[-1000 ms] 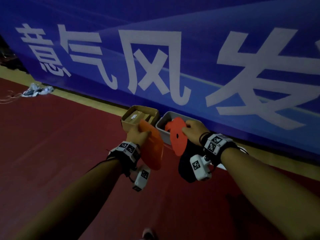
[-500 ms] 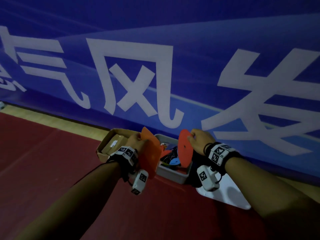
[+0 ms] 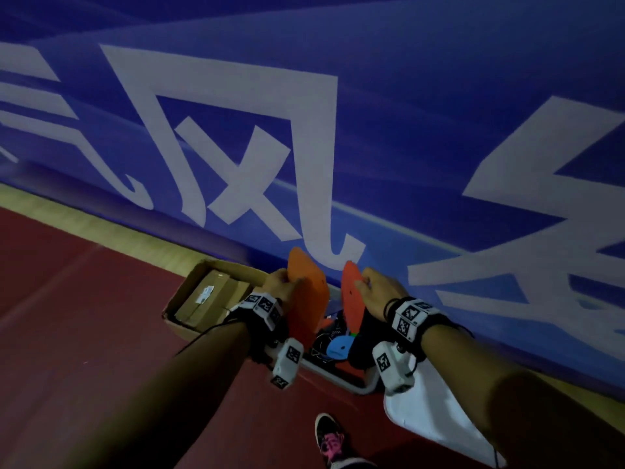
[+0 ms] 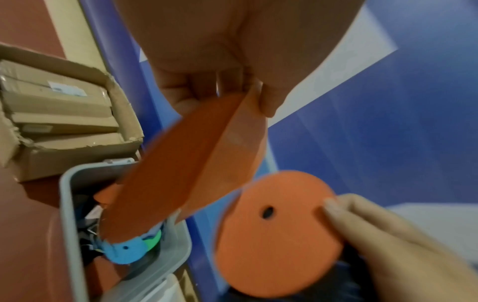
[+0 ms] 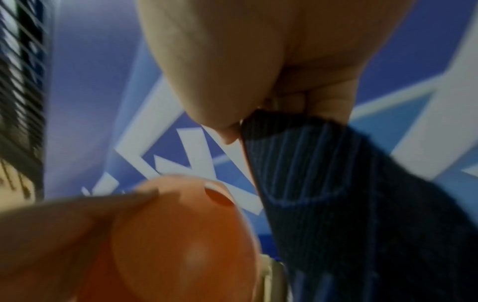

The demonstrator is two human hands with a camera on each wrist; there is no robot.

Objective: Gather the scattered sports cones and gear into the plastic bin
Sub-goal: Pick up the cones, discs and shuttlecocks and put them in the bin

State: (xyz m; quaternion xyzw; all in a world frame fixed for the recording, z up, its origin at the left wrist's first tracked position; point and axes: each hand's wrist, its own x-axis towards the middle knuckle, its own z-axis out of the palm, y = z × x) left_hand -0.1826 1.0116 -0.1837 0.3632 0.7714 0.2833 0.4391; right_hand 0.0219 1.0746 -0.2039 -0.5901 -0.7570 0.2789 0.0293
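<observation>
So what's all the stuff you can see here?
Orange discs: two, one in each hand, above the bin.
Plastic bin: one, grey, by the banner.
Blue disc: one, inside the bin.
Cardboard box: one, brown, left of the bin.
Dark striped cloth: one, in the right hand.
White sheet: one, on the floor.
Banner: one, blue with white letters.
Shoe: one, below.
Left hand; right hand.

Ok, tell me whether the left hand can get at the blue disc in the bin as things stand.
Probably not: the left hand grips an orange disc, which hangs over the blue disc in the bin.
</observation>
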